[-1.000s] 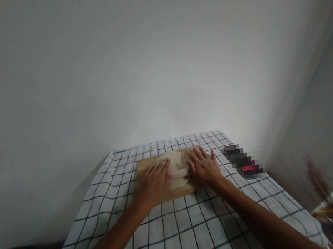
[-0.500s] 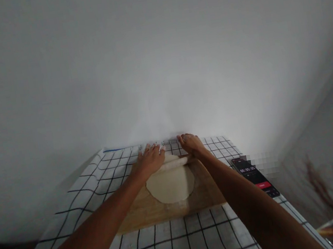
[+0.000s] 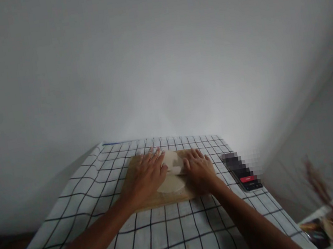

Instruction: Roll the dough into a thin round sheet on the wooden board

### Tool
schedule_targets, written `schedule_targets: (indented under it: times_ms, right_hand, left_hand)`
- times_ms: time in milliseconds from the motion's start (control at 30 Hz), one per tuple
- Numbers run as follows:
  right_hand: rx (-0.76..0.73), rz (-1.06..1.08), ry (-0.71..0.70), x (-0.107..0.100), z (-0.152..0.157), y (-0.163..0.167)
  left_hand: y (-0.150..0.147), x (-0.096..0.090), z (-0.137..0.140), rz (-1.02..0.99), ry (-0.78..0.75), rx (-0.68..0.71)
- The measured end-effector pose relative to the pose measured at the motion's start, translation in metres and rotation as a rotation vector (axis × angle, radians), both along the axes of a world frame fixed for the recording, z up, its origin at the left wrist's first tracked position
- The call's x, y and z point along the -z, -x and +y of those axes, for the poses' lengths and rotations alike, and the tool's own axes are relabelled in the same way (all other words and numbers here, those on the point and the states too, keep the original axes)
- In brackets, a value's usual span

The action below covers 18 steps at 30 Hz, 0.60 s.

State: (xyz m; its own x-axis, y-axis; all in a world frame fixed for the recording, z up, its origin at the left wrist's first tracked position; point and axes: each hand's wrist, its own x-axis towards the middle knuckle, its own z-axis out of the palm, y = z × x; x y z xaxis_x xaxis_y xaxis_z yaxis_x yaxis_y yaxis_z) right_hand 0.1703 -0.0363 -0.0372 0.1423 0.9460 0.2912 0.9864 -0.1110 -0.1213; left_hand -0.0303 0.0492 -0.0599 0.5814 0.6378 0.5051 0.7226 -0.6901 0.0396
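Note:
A pale rolling pin lies crosswise on a thin, flattened sheet of dough. Under the dough is a wooden board. My left hand lies over the pin's left part, its fingers stretched forward and spread. Over the right end rests my right hand, palm down with the fingers extended. Both hands cover the ends of the pin, so only its middle shows. Dough is visible in front of and behind the pin.
A white cloth with a dark grid covers the table. To the right of the board lies a phone, partly pixelated. A pale wall rises behind the table. Blurred dry stalks stand at the lower right.
Both hands and the rolling pin have come back toward me over the dough. My right hand's fingers, curled before, are now stretched flat. The view has shifted slightly.

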Motion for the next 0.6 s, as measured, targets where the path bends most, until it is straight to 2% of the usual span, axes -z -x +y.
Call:
schedule_targets:
  times_ms: [200, 367, 467, 600]
  right_hand:
    - [-0.001, 0.024, -0.103, 0.01, -0.08, 0.043]
    - [-0.034, 0.028, -0.15, 0.035, -0.125, 0.065]
    - [-0.045, 0.033, -0.141, 0.038, -0.13, 0.065]
    - [-0.036, 0.03, -0.071, 0.024, -0.101, 0.046]
  left_hand:
    - [0.041, 0.0, -0.05, -0.024, -0.053, 0.195]
    - [0.074, 0.016, -0.077, -0.013, -0.109, 0.277]
    - [0.079, 0.022, -0.078, 0.01, -0.087, 0.268]
    - [0.064, 0.016, -0.063, 0.019, 0.001, 0.221]
